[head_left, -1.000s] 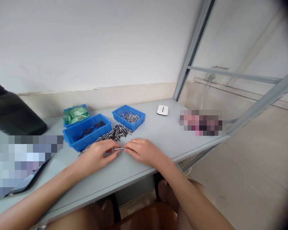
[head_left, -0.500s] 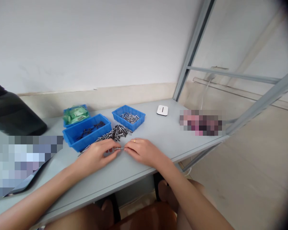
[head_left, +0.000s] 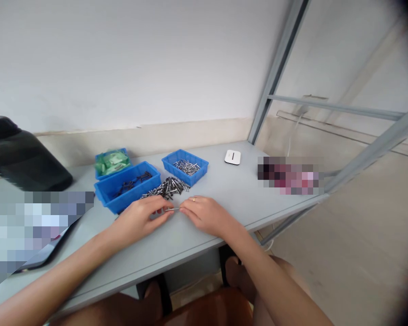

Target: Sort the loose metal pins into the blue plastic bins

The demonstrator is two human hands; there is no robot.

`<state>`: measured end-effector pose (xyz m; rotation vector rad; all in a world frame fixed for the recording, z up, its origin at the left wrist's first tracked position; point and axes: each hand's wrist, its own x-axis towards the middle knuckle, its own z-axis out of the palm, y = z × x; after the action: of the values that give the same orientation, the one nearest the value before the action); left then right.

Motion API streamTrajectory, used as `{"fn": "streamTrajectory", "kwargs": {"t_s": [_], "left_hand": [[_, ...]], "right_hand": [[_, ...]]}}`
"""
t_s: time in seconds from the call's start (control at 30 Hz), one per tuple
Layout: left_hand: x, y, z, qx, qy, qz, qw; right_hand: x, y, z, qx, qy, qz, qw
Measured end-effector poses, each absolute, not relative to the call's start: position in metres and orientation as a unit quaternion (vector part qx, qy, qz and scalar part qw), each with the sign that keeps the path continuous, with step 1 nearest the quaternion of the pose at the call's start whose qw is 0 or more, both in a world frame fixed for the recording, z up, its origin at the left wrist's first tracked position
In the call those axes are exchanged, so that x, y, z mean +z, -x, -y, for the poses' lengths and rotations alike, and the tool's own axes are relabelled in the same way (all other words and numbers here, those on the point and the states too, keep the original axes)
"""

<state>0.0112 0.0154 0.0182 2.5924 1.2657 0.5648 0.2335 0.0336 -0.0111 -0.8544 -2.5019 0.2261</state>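
Note:
Between my two hands, just above the grey table (head_left: 211,217), is a thin metal pin (head_left: 172,209), too small to name more closely. My left hand (head_left: 143,216) pinches its left end between thumb and fingers. At the other end, the closed fingertips of my right hand (head_left: 204,215), with a ring on one finger, grip the pin too. Right behind my hands lies a loose heap of silver and black metal pins (head_left: 170,186). A blue bin (head_left: 109,199) with dark pins stands behind my left hand, and a smaller blue bin (head_left: 200,174) holds silver ones.
Behind the bins, another blue tray (head_left: 98,174) carries a green plastic bag (head_left: 114,162). A dark bottle (head_left: 30,158) and a pixelated flat device (head_left: 51,253) are at the left. A small white box (head_left: 233,157) sits at the back right, near a metal frame post (head_left: 279,68).
The whole view has shifted slightly, so the things on the table appear a little further right. Both hands keep their hold on the pin, which shows a little more between them.

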Motion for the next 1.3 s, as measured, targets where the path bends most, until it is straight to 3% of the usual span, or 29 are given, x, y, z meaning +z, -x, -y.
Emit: {"fn": "streamTrajectory", "kwargs": {"t_s": [0.3, 0.43, 0.6, 0.77, 1.03, 1.3], "left_hand": [[0.019, -0.002, -0.019, 0.184, -0.892, -0.412, 0.035], [0.020, 0.004, -0.023, 0.159, -0.892, -0.422, 0.011], [0.018, 0.008, -0.026, 0.140, -0.895, -0.423, -0.032], [0.012, 0.007, -0.028, 0.111, -0.904, -0.411, -0.034], [0.004, 0.007, -0.029, 0.109, -0.902, -0.417, -0.022], [0.002, 0.006, -0.030, 0.128, -0.877, -0.462, -0.032]], "right_hand": [[-0.007, -0.235, -0.031, 0.085, 0.357, 0.895, 0.254], [0.011, -0.236, -0.053, 0.051, 0.474, 0.831, 0.287], [0.032, -0.232, -0.086, -0.008, 0.556, 0.788, 0.265], [0.013, -0.221, -0.064, -0.021, 0.506, 0.792, 0.341], [-0.009, -0.220, -0.043, 0.028, 0.446, 0.863, 0.236], [-0.012, -0.222, -0.043, 0.017, 0.436, 0.867, 0.242]]}}
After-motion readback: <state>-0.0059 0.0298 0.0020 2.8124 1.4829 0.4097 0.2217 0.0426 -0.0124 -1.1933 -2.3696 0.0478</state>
